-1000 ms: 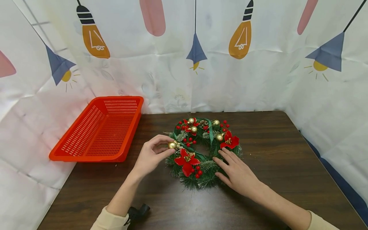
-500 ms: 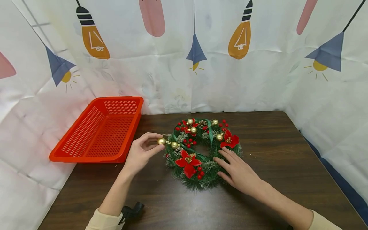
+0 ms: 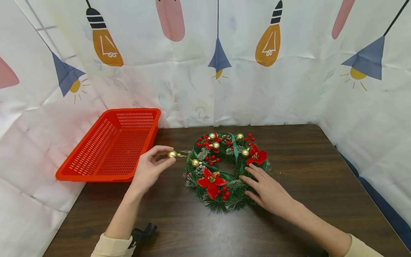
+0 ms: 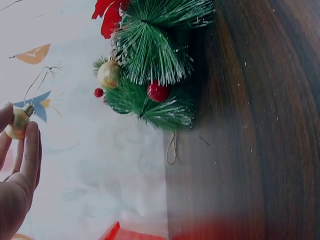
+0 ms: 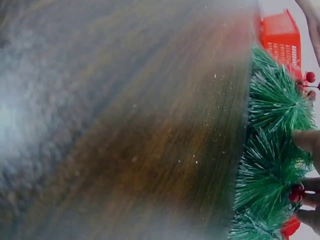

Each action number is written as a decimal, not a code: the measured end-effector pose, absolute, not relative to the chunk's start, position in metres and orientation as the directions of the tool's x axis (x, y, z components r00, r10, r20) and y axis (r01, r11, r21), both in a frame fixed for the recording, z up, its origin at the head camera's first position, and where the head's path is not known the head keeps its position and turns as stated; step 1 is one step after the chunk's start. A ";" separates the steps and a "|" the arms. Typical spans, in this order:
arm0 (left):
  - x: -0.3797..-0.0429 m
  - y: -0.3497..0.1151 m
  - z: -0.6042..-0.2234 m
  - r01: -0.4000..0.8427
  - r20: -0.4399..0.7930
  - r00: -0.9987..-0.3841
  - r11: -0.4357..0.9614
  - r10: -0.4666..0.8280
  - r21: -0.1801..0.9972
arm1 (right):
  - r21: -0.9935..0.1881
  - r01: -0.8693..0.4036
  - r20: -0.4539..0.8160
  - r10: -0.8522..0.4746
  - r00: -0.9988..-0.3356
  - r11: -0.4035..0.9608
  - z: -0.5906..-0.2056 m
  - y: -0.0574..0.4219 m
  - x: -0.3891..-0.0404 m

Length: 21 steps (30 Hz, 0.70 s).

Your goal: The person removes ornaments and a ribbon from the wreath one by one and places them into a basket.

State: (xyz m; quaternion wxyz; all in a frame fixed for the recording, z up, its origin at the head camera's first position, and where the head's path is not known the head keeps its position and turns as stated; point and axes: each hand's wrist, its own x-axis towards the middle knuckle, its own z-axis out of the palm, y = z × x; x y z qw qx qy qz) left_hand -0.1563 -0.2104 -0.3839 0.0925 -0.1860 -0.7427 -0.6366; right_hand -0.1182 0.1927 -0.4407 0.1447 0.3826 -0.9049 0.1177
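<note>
A gold ball ornament point(image 3: 172, 154) with a thin wire loop is pinched between the thumb and fingers of my left hand point(image 3: 151, 167), left of the wreath. In the left wrist view the ornament point(image 4: 18, 123) shows its cap and wire, clear of the greenery. The green wreath point(image 3: 236, 200) lies on the table, decorated with red poinsettias point(image 3: 212, 182), red berries, pinecones, a green ribbon and several other gold balls point(image 3: 195, 163). My right hand point(image 3: 268, 191) rests on the wreath's right side, fingers spread. In the right wrist view its fingertips touch the green needles point(image 5: 280, 110).
A red plastic basket point(image 3: 93, 177) stands at the left back of the dark wooden table point(image 3: 308, 171). Behind hangs a white cloth point(image 3: 192, 96) printed with lamps and bulbs. A black strap piece point(image 3: 142, 233) sits at my left wrist.
My left hand has drawn the gold ball ornament leftward, away from the wreath, and its wire now shows. The right hand has stayed nearly still on the wreath.
</note>
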 end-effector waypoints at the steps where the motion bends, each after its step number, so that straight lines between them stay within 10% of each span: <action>1: -0.156 -0.212 -0.383 0.393 0.374 -0.915 0.121 0.153 0.912 | -0.104 -0.727 0.349 -0.659 -0.666 0.679 -0.441 0.193 -0.119; 21: -0.157 -0.226 -0.381 0.348 0.339 -0.937 0.149 0.083 0.926 | -0.175 -0.690 0.327 -0.619 -0.714 0.703 -0.435 0.191 -0.114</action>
